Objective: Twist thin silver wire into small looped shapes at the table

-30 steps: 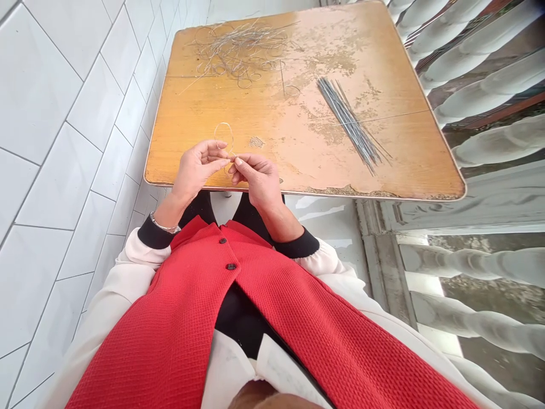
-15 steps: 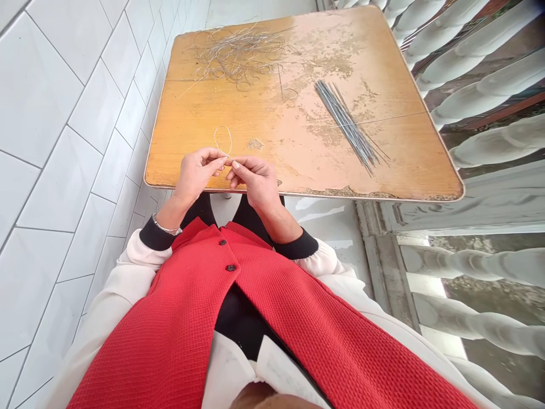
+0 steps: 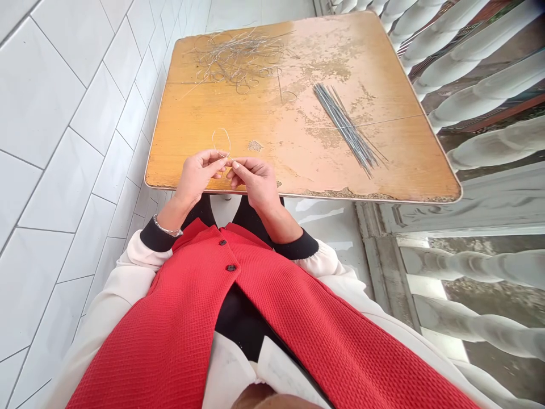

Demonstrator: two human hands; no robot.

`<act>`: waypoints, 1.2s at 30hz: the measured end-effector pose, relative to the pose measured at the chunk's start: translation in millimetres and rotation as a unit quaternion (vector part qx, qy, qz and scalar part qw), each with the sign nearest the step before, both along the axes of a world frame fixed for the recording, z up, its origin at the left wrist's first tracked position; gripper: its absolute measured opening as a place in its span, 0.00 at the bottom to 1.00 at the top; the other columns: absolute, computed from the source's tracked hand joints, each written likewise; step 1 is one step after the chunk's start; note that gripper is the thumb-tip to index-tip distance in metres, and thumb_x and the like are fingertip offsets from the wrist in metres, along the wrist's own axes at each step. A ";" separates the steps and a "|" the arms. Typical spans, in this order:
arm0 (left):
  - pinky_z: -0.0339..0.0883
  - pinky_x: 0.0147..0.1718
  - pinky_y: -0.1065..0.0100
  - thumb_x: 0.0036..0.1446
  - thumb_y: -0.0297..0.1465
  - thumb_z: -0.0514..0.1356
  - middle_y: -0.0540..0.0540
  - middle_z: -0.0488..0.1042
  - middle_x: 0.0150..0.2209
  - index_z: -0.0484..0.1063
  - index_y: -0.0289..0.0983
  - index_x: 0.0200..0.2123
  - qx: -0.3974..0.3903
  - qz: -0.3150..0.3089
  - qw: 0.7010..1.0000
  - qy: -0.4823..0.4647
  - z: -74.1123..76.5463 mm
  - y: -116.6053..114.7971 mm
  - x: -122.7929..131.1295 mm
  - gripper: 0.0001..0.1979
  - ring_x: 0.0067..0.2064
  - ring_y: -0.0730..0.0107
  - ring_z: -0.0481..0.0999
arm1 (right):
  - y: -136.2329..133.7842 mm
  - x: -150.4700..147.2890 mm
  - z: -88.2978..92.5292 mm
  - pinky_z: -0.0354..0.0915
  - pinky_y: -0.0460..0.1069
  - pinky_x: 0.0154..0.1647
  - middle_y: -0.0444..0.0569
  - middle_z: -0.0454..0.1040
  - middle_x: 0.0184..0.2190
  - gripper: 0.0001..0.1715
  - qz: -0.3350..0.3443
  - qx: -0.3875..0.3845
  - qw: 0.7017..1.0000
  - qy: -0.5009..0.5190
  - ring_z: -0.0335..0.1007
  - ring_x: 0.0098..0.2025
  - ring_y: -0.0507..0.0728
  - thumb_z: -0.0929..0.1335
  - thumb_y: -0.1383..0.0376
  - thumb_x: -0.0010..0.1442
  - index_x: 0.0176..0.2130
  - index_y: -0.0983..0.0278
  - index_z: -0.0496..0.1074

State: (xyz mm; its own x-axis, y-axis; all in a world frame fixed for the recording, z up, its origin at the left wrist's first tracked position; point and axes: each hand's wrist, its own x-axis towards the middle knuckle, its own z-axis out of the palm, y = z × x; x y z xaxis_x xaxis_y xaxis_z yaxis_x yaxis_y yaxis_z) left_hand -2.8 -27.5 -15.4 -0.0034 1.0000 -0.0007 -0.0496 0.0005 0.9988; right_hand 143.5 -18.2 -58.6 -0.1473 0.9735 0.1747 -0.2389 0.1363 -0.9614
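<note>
wire loop (image 3: 229, 142), one: pinched by left hand (image 3: 193, 177), newly closed in, and right hand (image 3: 261, 184); seemingly steadier for shaping.

Wire loop (image 3: 230, 142) lower part hidden btwn fingers (image 3: 240, 170); tangled wires (image 3: 238, 54) overlap, indiv. ends too small; balusters (image 3: 481, 92) + wall tiles (image 3: 46, 176) cut off @ pic edges.

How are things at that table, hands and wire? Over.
Left hand and right hand: pinching the wire loop at its near end. Loop: rounded, projecting beyond the hands. Obstacles: none seen at the hands; wire bundle off right, wire pile farther back.
</note>
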 end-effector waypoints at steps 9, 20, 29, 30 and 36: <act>0.67 0.31 0.75 0.56 0.22 0.63 0.50 0.80 0.30 0.79 0.35 0.28 0.025 0.001 0.999 0.020 -0.8 2.1 2.8 0.07 0.31 0.80 0.74 | -0.6 4.0 1.4 0.67 0.47 0.27 0.42 0.72 0.19 0.22 -0.059 0.059 0.992 -0.094 0.68 0.22 0.50 0.74 0.47 0.56 0.31 0.63 0.82; 0.62 0.29 0.76 0.56 0.19 0.64 0.53 0.75 0.25 0.78 0.35 0.24 0.031 -0.004 0.999 -0.030 -5.1 7.4 5.6 0.10 0.26 0.84 0.67 | 4.2 -4.2 -0.4 0.65 0.43 0.21 0.39 0.74 0.24 0.20 -0.083 0.021 0.996 0.017 0.67 0.20 0.45 0.80 0.54 0.47 0.29 0.63 0.73; 0.60 0.27 0.78 0.58 0.16 0.61 0.56 0.70 0.22 0.71 0.33 0.23 0.014 0.052 0.998 -0.038 -6.3 17.3 18.2 0.13 0.24 0.86 0.64 | 11.5 -2.1 4.5 0.62 0.43 0.18 0.38 0.72 0.20 0.24 -0.037 -0.038 0.998 0.028 0.61 0.17 0.45 0.80 0.49 0.46 0.29 0.62 0.73; 0.61 0.28 0.78 0.59 0.17 0.61 0.56 0.70 0.22 0.70 0.34 0.23 0.018 0.057 0.998 -0.030 -6.4 19.8 18.5 0.13 0.24 0.86 0.65 | 10.8 -1.2 4.6 0.63 0.43 0.20 0.39 0.73 0.21 0.24 -0.033 -0.044 0.998 0.026 0.63 0.18 0.45 0.79 0.48 0.47 0.29 0.62 0.73; 0.61 0.28 0.78 0.60 0.19 0.60 0.55 0.71 0.24 0.69 0.34 0.25 0.029 0.075 0.996 0.029 -6.9 27.8 17.9 0.12 0.25 0.85 0.66 | 6.9 -2.6 -1.0 0.65 0.44 0.25 0.41 0.75 0.22 0.21 -0.032 -0.049 0.998 0.025 0.66 0.21 0.46 0.79 0.51 0.48 0.28 0.63 0.75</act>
State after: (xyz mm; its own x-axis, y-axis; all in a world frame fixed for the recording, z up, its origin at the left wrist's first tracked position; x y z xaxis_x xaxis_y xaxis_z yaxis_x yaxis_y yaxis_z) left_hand 15.1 0.3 -22.3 -0.1516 0.9865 0.0621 0.0123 -0.0609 0.9981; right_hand 140.9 -11.4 -59.6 -0.0771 0.9935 0.0839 -0.2809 0.0591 -0.9579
